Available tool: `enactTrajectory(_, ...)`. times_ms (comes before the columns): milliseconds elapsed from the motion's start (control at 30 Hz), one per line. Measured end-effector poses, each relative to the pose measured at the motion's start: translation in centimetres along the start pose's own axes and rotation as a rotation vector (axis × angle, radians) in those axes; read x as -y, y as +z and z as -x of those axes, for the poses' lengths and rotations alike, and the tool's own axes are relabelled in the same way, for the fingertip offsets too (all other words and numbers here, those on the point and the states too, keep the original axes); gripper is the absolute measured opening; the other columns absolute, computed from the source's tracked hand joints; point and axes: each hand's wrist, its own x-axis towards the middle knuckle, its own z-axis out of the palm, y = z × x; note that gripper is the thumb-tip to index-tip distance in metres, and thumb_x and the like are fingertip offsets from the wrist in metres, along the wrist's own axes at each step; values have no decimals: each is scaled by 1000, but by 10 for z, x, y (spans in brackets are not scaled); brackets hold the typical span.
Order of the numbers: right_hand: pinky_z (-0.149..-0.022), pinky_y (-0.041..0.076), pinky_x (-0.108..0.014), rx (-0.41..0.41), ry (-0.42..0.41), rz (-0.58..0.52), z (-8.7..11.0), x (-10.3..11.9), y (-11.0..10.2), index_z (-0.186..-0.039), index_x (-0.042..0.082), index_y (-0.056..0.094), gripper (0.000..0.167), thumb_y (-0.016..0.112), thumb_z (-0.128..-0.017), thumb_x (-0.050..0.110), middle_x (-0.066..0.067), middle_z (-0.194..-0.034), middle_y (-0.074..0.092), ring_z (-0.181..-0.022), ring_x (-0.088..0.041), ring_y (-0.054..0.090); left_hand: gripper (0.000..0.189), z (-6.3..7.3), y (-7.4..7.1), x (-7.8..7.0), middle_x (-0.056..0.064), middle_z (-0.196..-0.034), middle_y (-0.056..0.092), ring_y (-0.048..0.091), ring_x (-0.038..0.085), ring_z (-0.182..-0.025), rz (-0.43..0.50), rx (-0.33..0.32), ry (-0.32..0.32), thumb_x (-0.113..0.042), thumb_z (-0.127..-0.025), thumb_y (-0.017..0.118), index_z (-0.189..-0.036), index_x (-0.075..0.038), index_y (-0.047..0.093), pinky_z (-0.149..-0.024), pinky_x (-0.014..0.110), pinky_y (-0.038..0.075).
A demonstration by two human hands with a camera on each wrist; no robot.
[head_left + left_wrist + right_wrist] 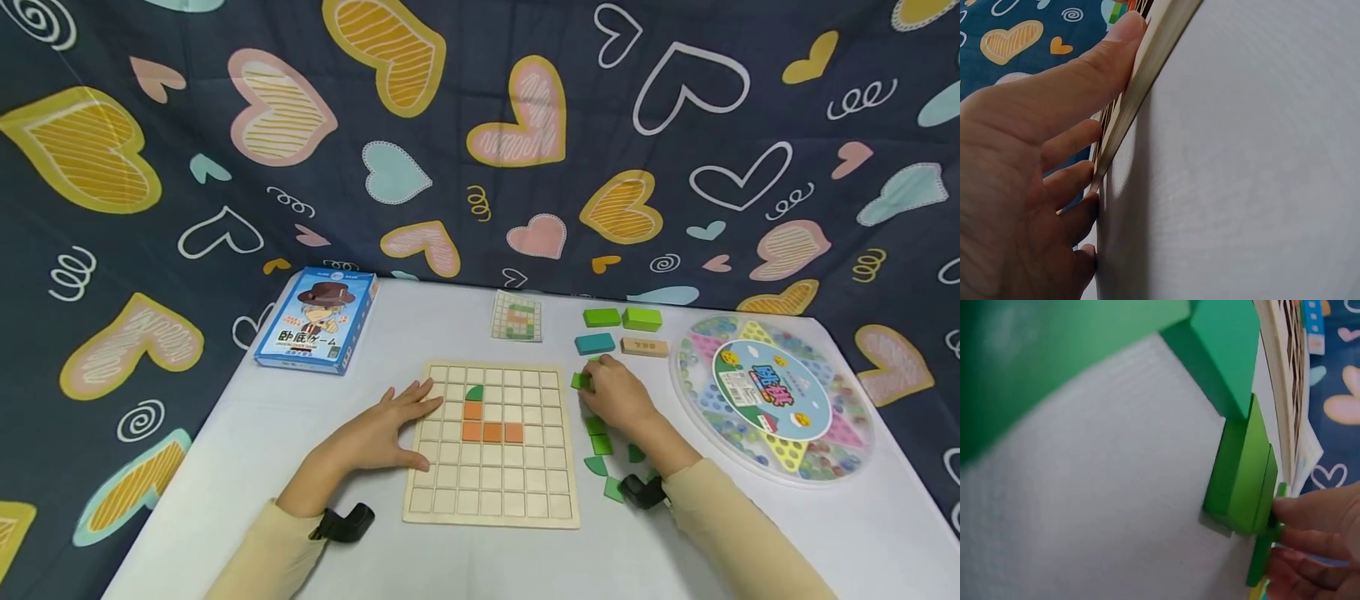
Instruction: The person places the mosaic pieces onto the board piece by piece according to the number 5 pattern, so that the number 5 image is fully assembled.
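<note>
My left hand [375, 429] rests along the left edge of a wooden grid board [491, 500], its fingers spread. In the left wrist view the thumb [1085, 81] touches the board's edge. On the board lie several orange square tiles [492, 432] and a green quarter-round tile [475, 392]. Right of the board, my right hand [618, 396] pinches at a small green tile [578, 381]; its fingertips partly hide the piece. Beneath that hand runs a row of green tiles [602, 444], seen from close by as green blocks [1241, 475] in the right wrist view.
Behind the board lies a pattern card [517, 317]. Green blocks [642, 318], a teal block [595, 343] and a wooden block [644, 347] stand at the back right. A round marble-game box [772, 400] lies far right, a blue game box [317, 319] at the left.
</note>
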Motion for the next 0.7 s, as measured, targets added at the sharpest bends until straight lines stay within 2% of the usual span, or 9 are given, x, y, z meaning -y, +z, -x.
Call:
enactTrajectory(100, -69, 53, -38, -37, -4, -44, -1, 4, -1, -103, 0, 65, 25, 71, -83, 14, -13, -95, 64, -80, -22, 60, 97, -1, -1, 0, 11, -157, 20, 17, 32, -145, 2, 0, 2, -49, -65, 80, -144, -10, 40, -116, 56, 11)
enactTrajectory(167, -68, 53, -37, -66, -35, -101, -3, 13, -2, -102, 1, 65, 23, 71, -83, 12, -10, -92, 65, -78, -20, 60, 97, -1, -1, 0, 11, -157, 20, 17, 32, -145, 5, 0, 1, -49, -65, 81, -144, -10, 40, -116, 57, 10)
enactTrajectory(300, -70, 54, -33, -42, -205, -192, -11, 43, 4, -107, 5, 67, 25, 70, -84, 16, -6, -95, 66, -81, -17, 62, 97, -2, 1, 1, 11, -157, 20, 17, 32, -145, 14, -4, 1, -47, -64, 82, -144, -11, 41, -116, 57, 10)
enactTrajectory(400, -69, 53, -28, 33, -355, -155, -17, 64, 13, -109, 8, 69, 25, 69, -86, 19, -3, -96, 65, -80, -14, 61, 97, -3, 5, 1, 10, -157, 20, 17, 31, -145, 28, 1, -5, -48, -64, 82, -144, -11, 41, -117, 56, 10)
enactTrajectory(467, -67, 52, -25, 74, -411, -106, -20, 74, 19, -109, 9, 70, 25, 70, -86, 19, -2, -96, 64, -79, -12, 59, 97, -3, 7, 1, 9, -158, 20, 17, 31, -145, 34, 7, -10, -50, -64, 81, -144, -12, 42, -117, 56, 10)
enactTrajectory(567, -68, 52, -23, 100, -423, -75, -23, 82, 24, -107, 10, 71, 24, 71, -85, 17, -2, -96, 62, -80, -11, 58, 97, -3, 8, 0, 9, -158, 20, 17, 31, -145, 42, 7, -18, -51, -63, 81, -144, -13, 42, -116, 57, 10)
enactTrajectory(700, -72, 52, -25, 95, -424, -128, -30, 87, 28, -107, 9, 70, 25, 73, -83, 16, -3, -97, 61, -82, -11, 56, 97, -1, 3, -1, 9, -158, 20, 17, 31, -145, 25, -3, -32, -50, -63, 82, -144, -13, 42, -117, 56, 10)
